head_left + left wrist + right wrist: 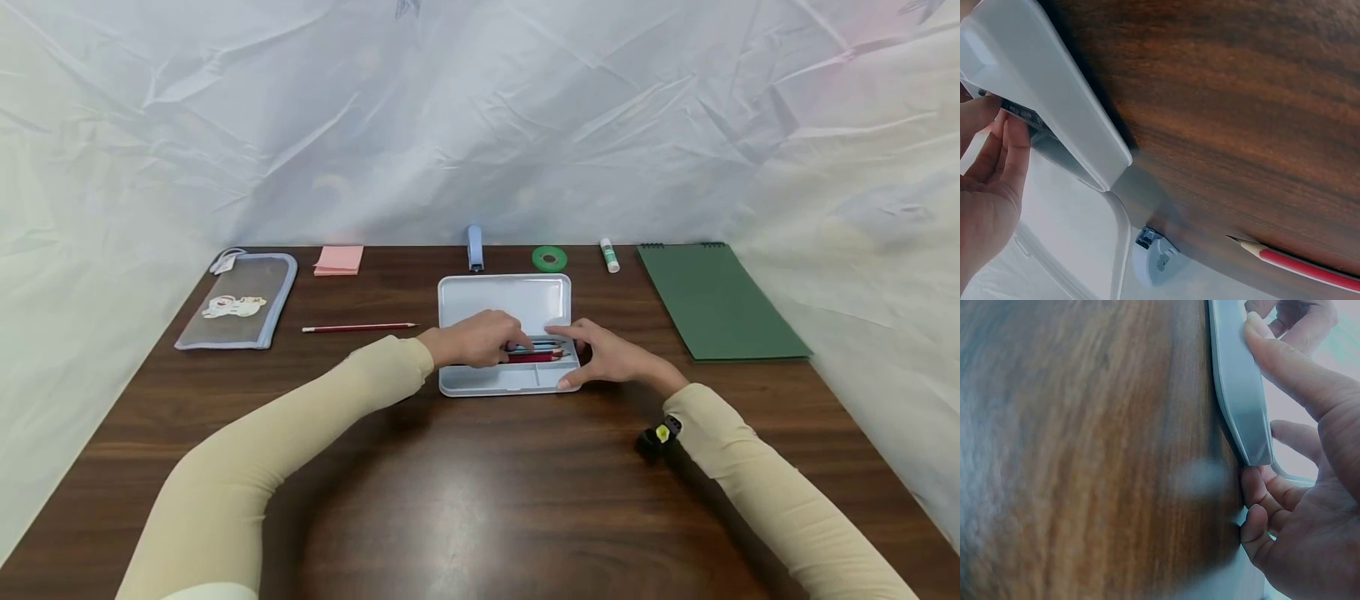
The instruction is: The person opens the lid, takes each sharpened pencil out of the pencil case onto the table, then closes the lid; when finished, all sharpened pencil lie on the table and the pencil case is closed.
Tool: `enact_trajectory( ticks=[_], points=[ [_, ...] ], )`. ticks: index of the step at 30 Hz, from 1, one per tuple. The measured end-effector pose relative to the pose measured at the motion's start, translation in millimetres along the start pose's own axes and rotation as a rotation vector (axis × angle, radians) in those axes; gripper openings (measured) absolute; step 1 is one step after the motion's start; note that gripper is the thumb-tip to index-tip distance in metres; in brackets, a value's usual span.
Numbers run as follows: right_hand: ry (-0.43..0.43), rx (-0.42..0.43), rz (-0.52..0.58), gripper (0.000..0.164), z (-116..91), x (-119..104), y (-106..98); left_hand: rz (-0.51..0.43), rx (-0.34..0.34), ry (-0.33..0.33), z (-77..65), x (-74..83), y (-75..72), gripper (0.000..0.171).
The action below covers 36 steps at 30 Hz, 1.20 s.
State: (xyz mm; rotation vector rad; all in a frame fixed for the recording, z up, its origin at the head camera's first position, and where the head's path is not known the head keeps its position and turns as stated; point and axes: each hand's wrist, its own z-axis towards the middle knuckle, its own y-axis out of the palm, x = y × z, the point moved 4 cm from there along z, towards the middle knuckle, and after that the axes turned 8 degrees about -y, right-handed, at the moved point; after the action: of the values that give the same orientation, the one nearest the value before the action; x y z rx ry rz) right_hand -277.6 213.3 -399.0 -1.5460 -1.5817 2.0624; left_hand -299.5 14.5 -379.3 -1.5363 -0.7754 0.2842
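Note:
A white pencil case (487,381) lies on the table with its lid (498,298) raised at the back. Several pencils (534,357), red and bluish, are inside its rear compartment. My left hand (480,337) reaches into the case from the left. In the left wrist view its thumb and fingers pinch a dark, slim pencil-like stick (1021,112) with small lettering, partly hidden by the case wall. My right hand (611,354) grips the case's right end, thumb on the front rim and other fingers round the side. A red pencil (360,328) lies left of the case.
Along the back stand pink sticky notes (339,260), a blue stapler (475,248), green tape (550,258) and a glue stick (610,256). A mesh zip pouch (240,302) lies far left, a green spiral notebook (720,300) on the right. White sheeting hangs behind the table.

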Motion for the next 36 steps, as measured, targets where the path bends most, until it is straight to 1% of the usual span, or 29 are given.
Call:
enact_trajectory(
  ticks=[7,13,15,18,20,22,24,26,28,30,32,34,36],
  points=[
    [0.01,-0.003,0.009,0.087,-0.8,-1.2,-0.6,-0.028,-0.039,-0.002,2.3,-0.9,-1.7,0.042],
    [-0.004,0.001,0.006,0.087,-0.8,-3.1,1.2,-0.013,-0.073,0.041,4.1,1.8,-2.5,0.046],
    [-0.007,0.001,0.004,0.087,-0.7,-3.9,1.8,-0.026,-0.082,0.039,3.4,1.6,-4.0,0.047],
    [-0.006,0.0,0.006,0.088,-0.6,-4.2,1.5,-0.063,-0.076,0.021,1.3,0.1,-9.7,0.047],
    [0.0,0.005,0.004,0.088,-0.6,-3.8,0.4,-0.097,-0.058,0.015,-1.1,-0.1,-17.0,0.046],
    [0.009,0.01,0.007,0.088,-0.7,-3.1,-0.5,-0.108,-0.032,0.026,-5.0,-0.1,-25.7,0.045],
    [0.007,0.006,0.007,0.088,-0.2,-2.8,0.0,-0.093,-0.001,0.054,-11.6,-1.7,-34.8,0.044],
    [0.005,0.001,0.005,0.089,0.2,-2.9,1.2,-0.067,0.034,0.079,-21.7,-6.2,-43.9,0.043],
    [0.001,-0.004,0.004,0.089,0.2,-3.5,2.6,-0.043,0.07,0.076,-35.9,-14.7,-52.4,0.043],
    [0.001,-0.005,0.001,0.09,-0.4,-4.1,3.5,-0.034,0.106,0.053,-52.9,-26.6,-59.9,0.042],
    [0.0,0.001,-0.001,0.09,-1.0,-4.8,3.2,-0.042,0.133,0.004,-71.0,-42.1,-65.0,0.043],
    [0.001,0.006,-0.001,0.089,-1.8,-5.1,1.9,-0.041,0.154,-0.045,-88.7,-59.5,-66.0,0.044],
    [0.0,0.007,-0.002,0.089,-2.2,-4.9,0.4,-0.043,0.163,-0.094,-104.3,-76.2,-63.1,0.046]
  ],
)
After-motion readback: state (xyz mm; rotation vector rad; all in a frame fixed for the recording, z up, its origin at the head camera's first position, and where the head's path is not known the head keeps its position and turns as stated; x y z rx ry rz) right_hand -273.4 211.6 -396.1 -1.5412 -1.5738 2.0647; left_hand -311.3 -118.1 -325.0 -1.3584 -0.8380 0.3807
